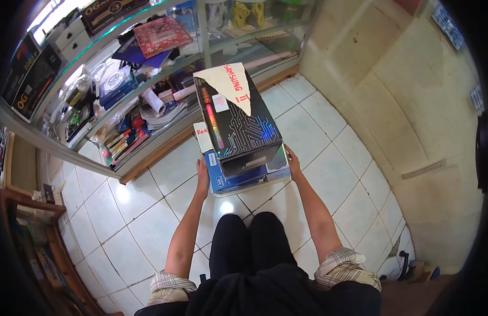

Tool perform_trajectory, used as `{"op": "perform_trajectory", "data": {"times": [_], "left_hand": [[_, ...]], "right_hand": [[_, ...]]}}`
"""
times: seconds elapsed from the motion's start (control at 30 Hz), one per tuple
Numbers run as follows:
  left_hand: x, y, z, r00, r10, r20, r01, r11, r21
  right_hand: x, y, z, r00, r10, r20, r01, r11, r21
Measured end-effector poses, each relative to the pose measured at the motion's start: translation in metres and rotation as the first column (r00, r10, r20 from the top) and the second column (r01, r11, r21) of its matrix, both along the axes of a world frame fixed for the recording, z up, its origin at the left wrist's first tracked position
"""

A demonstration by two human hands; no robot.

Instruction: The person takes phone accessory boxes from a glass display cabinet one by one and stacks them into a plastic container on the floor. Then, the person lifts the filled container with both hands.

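Note:
A black box with a circuit-line print lies on top of a stack in front of my knees. On its far end rests a torn cream paper marked "SAMSUNG" in red. Beneath it are flatter blue boxes, and a small white card reading "Red" sticks out at the left. My left hand presses against the left side of the lower boxes. On the opposite side, my right hand grips their right edge. The undersides of the stack and some fingertips are hidden.
A glass display cabinet filled with boxes, papers and cables stands at the left and far side. White floor tiles surround the stack. A stained wall is on the right, and a wooden shelf at the lower left.

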State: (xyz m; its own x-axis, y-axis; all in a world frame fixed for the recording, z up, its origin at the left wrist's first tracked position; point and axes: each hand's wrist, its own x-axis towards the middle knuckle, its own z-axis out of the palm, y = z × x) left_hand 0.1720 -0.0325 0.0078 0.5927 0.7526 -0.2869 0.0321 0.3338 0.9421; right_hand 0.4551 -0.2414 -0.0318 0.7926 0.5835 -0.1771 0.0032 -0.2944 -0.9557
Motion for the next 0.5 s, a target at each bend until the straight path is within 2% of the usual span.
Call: {"op": "perform_trajectory", "data": {"times": [0.07,0.13,0.2,0.3,0.4,0.47,0.5], "left_hand": [[0.004,-0.005,0.017,0.999,0.048,0.007,-0.049,0.992,0.116],[0.005,-0.005,0.016,0.997,0.073,0.001,-0.073,0.988,0.139],[0.007,-0.004,0.018,0.996,0.081,-0.021,-0.079,0.992,0.096],[0.009,-0.006,0.018,0.996,0.077,-0.053,-0.076,0.997,0.017],[0.012,-0.007,0.012,0.998,0.056,-0.037,-0.055,0.998,0.036],[0.011,-0.006,-0.004,0.989,-0.031,0.143,0.049,0.991,-0.123],[0.012,-0.008,-0.011,0.99,-0.012,0.14,0.032,0.989,-0.142]], "right_hand": [[-0.001,-0.003,0.005,0.998,-0.027,-0.055,0.027,1.0,0.008],[-0.005,-0.003,0.009,0.994,-0.038,-0.104,0.041,0.999,0.023],[-0.009,-0.001,0.014,0.977,-0.062,-0.204,0.092,0.986,0.142],[-0.015,-0.002,0.021,0.968,-0.143,-0.205,0.163,0.983,0.087],[-0.025,-0.009,0.033,0.948,-0.179,-0.263,0.217,0.968,0.126],[-0.027,-0.019,0.035,0.95,-0.204,-0.236,0.233,0.968,0.098],[-0.026,-0.022,0.034,0.95,-0.236,-0.203,0.256,0.964,0.076]]}}
